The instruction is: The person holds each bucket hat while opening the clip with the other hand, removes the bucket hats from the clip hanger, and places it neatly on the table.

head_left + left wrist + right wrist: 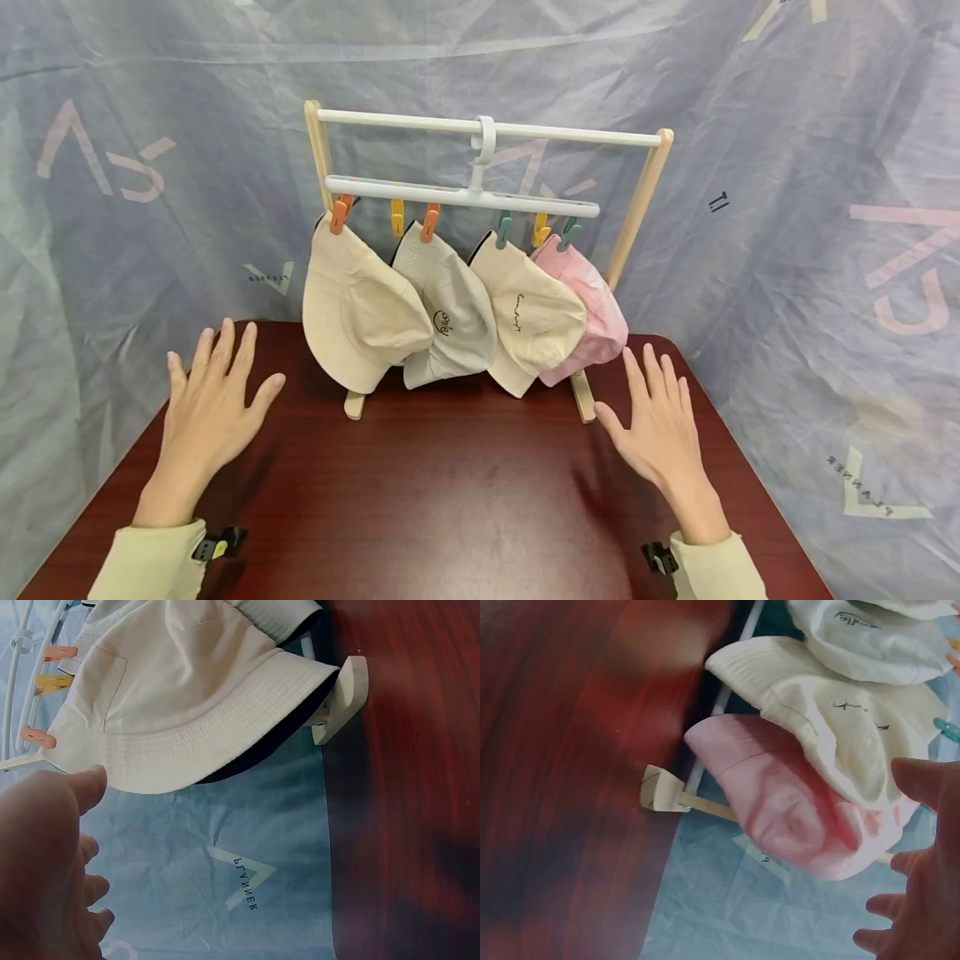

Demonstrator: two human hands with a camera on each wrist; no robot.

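Observation:
Both hands hover over the table, fingers spread and holding nothing. My left hand is left of a plain cream bucket hat, apart from it. On the other side, my right hand is nearest the pink hat. Between these hang a grey hat with a small dark print and a cream hat with dark script. Orange clips and green clips hold the hats on a white hanger. The pink hat is partly hidden behind the script hat.
The hanger hooks over the white rail of a wooden-legged rack at the back of the dark red table. Yellow clips also sit on the hanger. Grey printed cloth surrounds the table behind and at the sides.

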